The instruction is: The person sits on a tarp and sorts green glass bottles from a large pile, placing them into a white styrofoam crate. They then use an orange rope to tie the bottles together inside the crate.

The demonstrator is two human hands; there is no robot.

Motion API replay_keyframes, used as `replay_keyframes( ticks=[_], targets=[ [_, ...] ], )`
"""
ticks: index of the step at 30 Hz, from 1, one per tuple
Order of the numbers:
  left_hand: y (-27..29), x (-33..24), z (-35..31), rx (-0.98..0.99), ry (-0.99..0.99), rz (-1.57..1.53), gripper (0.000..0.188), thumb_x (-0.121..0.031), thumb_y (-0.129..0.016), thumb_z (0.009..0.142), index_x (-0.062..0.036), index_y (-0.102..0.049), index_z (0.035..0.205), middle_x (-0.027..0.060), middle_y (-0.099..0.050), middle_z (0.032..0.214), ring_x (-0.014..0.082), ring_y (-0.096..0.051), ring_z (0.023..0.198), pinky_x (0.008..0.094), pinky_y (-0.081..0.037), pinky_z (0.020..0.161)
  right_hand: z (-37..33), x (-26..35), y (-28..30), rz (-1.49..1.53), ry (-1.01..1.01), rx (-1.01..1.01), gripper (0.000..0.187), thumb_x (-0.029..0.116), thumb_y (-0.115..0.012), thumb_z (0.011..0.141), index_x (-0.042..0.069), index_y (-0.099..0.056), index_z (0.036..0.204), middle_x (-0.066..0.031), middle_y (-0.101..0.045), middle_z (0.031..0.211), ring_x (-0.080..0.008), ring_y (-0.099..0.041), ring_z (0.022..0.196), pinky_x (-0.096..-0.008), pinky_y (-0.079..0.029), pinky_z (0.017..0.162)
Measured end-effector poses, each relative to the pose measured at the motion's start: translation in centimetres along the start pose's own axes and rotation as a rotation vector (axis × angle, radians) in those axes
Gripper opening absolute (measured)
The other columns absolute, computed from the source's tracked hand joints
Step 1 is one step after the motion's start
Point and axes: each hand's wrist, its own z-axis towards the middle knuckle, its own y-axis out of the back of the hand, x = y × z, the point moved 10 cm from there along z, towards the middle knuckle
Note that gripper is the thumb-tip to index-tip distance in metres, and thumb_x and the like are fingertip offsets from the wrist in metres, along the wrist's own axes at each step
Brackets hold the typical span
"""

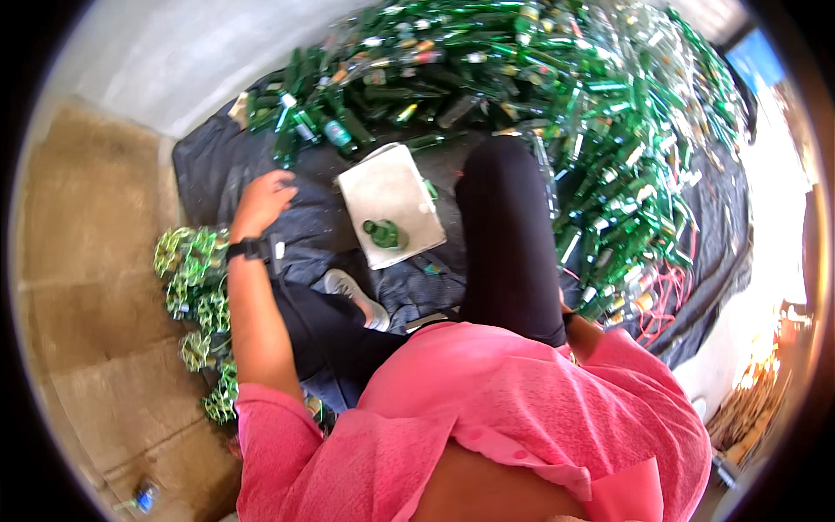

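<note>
- Bottle (390, 237) on the board (383, 187), right of the left hand (264, 202), apart
- Left hand empty, loosely half-curled
- Right hand (564, 307) mostly behind the leg (509, 235), grip untellable

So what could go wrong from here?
The bottle on the pale block has no hand on it and sits towards the block's near end, so a bump might send it off.

The pile is loose, bottles lying across one another at many angles; disturbing one could set others sliding.

The left hand is bare and near the pile, so any chipped glass, too small to make out here, could cut it.
</note>
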Motion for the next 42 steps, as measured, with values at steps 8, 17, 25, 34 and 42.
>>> replay_keyframes(
  ticks=[8, 17, 25, 34, 42],
  targets=[
    [0.0, -6.7, 0.1, -0.049, -0.115, 0.001, 0.033, -0.018, -0.071, 0.090, -0.0034, -0.069, 0.119, 0.0062, -0.072, 0.085, 0.0140, -0.070, 0.072, 0.0298, -0.053, 0.069, -3.2, -8.6, 7.2, 0.307, -0.027, -0.506, 0.035, 0.023, -0.063, 0.093, 0.016, -0.058, 0.127, -0.0215, -0.070, 0.105, -0.0418, -0.068, 0.095, -0.0485, -0.053, 0.082],
    [6.1, -13.3, -3.9, -0.234, -0.269, -0.153, 0.028, -0.017, -0.071, 0.090, -0.0016, -0.072, 0.114, 0.0054, -0.075, 0.086, 0.0122, -0.070, 0.073, 0.0288, -0.054, 0.068, -9.4, 7.3, 20.0, -0.034, -0.009, -0.658, 0.027, 0.021, -0.061, 0.094, 0.010, -0.060, 0.119, -0.0214, -0.068, 0.113, -0.0438, -0.062, 0.107, -0.0507, -0.048, 0.092],
    [6.0, -14.3, -1.6, -0.165, -0.420, -0.438, 0.025, -0.013, -0.070, 0.093, -0.0015, -0.070, 0.116, 0.0075, -0.074, 0.094, 0.0135, -0.070, 0.077, 0.0287, -0.056, 0.070, -8.6, 6.4, 23.0, -0.050, -0.113, -0.647, 0.040, 0.032, -0.059, 0.095, 0.009, -0.062, 0.128, -0.0168, -0.068, 0.125, -0.0398, -0.065, 0.110, -0.0477, -0.051, 0.093],
    [4.2, -12.4, 3.6, -0.463, -0.409, 0.055, 0.021, -0.022, -0.066, 0.084, -0.0098, -0.076, 0.097, 0.0133, -0.074, 0.088, 0.0316, -0.072, 0.083, 0.0414, -0.057, 0.073, -9.3, 6.8, 32.3, -0.173, -0.042, -0.642, 0.030, 0.029, -0.065, 0.092, 0.005, -0.069, 0.108, -0.0170, -0.072, 0.104, -0.0342, -0.069, 0.094, -0.0450, -0.052, 0.085],
    [3.4, -11.7, 3.3, -0.492, -0.284, -0.040, 0.019, -0.019, -0.062, 0.081, -0.0138, -0.077, 0.091, 0.0155, -0.073, 0.091, 0.0367, -0.070, 0.090, 0.0471, -0.056, 0.079, -8.3, 19.6, 50.8, -0.542, 0.028, -0.861, 0.047, 0.046, -0.061, 0.096, 0.002, -0.072, 0.110, -0.0259, -0.070, 0.102, -0.0427, -0.066, 0.093, -0.0504, -0.049, 0.083]
  ],
)
